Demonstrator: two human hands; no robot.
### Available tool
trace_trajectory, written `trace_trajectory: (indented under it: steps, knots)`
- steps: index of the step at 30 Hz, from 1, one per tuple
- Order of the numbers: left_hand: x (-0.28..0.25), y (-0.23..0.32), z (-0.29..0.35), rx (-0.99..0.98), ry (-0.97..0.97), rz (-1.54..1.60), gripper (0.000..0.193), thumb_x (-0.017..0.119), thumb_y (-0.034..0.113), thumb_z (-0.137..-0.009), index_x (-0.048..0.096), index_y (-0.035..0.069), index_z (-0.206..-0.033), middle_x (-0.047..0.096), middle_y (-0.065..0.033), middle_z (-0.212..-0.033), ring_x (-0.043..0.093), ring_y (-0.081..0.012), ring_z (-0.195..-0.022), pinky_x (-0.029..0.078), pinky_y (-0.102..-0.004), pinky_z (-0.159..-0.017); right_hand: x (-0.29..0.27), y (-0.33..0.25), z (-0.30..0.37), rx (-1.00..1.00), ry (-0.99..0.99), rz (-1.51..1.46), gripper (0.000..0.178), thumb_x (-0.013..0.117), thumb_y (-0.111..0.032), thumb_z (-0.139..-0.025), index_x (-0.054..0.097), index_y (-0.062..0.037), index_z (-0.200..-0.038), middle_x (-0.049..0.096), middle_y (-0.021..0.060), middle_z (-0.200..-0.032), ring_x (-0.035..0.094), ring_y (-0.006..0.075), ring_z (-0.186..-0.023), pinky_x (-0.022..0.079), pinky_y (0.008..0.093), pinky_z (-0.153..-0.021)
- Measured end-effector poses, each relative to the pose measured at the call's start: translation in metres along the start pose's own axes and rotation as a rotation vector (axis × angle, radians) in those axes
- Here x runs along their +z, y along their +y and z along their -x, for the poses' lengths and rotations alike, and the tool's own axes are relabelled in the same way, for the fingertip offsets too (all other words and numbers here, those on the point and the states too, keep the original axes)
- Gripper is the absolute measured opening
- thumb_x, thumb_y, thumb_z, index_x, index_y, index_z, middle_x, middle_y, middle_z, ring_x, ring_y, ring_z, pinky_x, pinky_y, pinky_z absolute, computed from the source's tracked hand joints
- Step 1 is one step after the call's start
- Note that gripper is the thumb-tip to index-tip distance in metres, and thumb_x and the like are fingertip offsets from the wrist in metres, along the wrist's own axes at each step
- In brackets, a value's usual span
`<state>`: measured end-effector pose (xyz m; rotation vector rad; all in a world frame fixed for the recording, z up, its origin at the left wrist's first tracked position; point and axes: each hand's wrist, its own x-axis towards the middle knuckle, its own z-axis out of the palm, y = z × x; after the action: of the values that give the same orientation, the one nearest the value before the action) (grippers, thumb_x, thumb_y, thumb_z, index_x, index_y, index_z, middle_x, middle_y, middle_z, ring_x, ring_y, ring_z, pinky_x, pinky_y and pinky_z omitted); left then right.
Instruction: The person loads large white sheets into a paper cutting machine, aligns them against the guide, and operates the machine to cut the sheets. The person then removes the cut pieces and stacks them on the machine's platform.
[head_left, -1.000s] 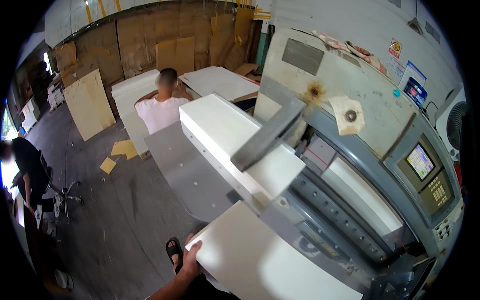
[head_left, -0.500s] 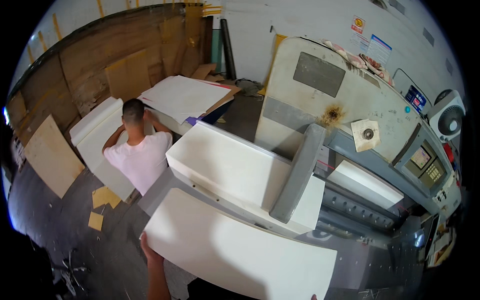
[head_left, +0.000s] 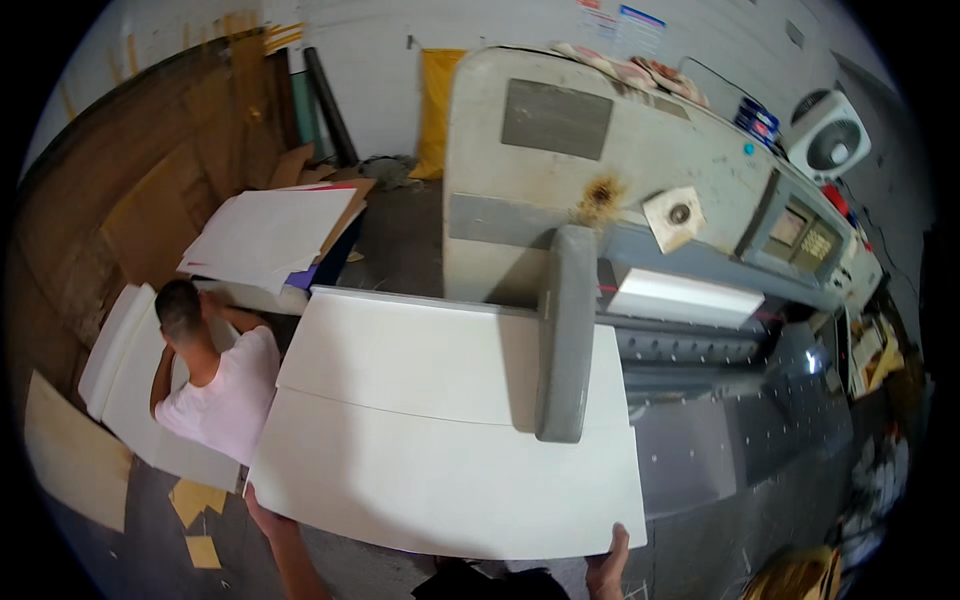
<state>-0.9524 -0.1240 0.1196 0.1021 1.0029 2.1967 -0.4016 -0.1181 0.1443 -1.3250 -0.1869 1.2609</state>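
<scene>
A large white sheet of paperboard (head_left: 450, 485) spans the space before me; I cannot tell if it is one sheet or several. My left hand (head_left: 268, 515) grips its left edge near the front corner. At the front right corner, my right hand (head_left: 608, 565) holds the sheet with the thumb on top. The sheet's far edge meets or overlaps a white stack of board (head_left: 420, 345) on the machine's table. A thick grey arm (head_left: 565, 340) of the machine reaches over that stack, its rounded end at the held sheet's far part.
A large cutting machine (head_left: 520, 180) with a control panel (head_left: 800, 235) stands ahead. Another white stack (head_left: 685, 298) lies farther in. A perforated metal table (head_left: 700, 455) extends right. At left, a person in a pink shirt (head_left: 225, 395) leans over white sheets (head_left: 125, 400). Cardboard scraps (head_left: 202, 550) lie on the floor.
My hands have brought the white sheet forward against the stack under the grey arm. My right hand has come further into view. The whole view has turned to the right.
</scene>
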Motion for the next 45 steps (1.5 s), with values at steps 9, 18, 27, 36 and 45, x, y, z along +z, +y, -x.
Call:
trace_trajectory:
  steps: [9,18,27,36,45]
  knots:
    - [-0.029,-0.007,-0.01,0.106,-0.086,-0.055,0.058,0.037,0.045,-0.098,0.051,0.001,-0.133,0.058,-0.0124,-0.126,0.059,-0.0275,-0.112,0.051,-0.0423,-0.09,0.001,0.012,-0.006,-0.068,0.029,0.045,0.066,0.057,-0.043,-0.09,0.038,-0.0092,-0.143,0.052,0.009,-0.133,0.05,0.0288,-0.123,0.041,0.0459,-0.101]
    - [-0.068,-0.04,0.034,0.322,0.043,-0.315,0.054,0.04,0.04,-0.103,0.042,-0.003,-0.137,0.058,-0.0164,-0.125,0.06,-0.0241,-0.109,0.054,-0.0376,-0.083,-0.066,0.028,-0.035,0.141,-0.075,0.175,0.074,0.061,-0.048,-0.093,0.032,-0.0055,-0.146,0.048,0.0125,-0.138,0.049,0.0288,-0.124,0.045,0.0464,-0.098]
    - [0.116,-0.268,0.318,0.361,-0.163,-0.515,0.061,0.037,0.047,-0.101,0.037,0.001,-0.141,0.051,-0.0128,-0.134,0.05,-0.0294,-0.123,0.047,-0.0448,-0.093,-0.338,-0.05,-0.111,0.046,-0.293,0.568,0.061,0.067,-0.03,-0.093,0.044,-0.0019,-0.141,0.053,0.0154,-0.134,0.062,0.024,-0.106,0.055,0.0356,-0.081]
    - [0.119,-0.305,0.329,0.133,0.009,-0.09,0.061,0.032,0.049,-0.1,0.047,0.0,-0.133,0.054,-0.0126,-0.131,0.051,-0.0273,-0.121,0.044,-0.0413,-0.099,-0.458,-0.239,-0.202,-0.056,-0.164,0.545,0.049,0.063,-0.026,-0.093,0.053,0.0026,-0.131,0.068,0.0122,-0.107,0.064,0.0197,-0.095,0.052,0.0332,-0.08]
    - [0.238,-0.545,0.568,-0.328,-0.534,-1.174,0.039,0.06,0.038,-0.095,0.069,0.002,-0.108,0.071,-0.0151,-0.096,0.067,-0.0261,-0.091,0.053,-0.033,-0.078,-0.383,-0.297,-0.358,-0.327,-0.52,0.407,0.011,0.061,-0.019,-0.098,0.062,-0.0086,-0.101,0.061,-0.0001,-0.088,0.055,0.0087,-0.078,0.046,0.0253,-0.064]
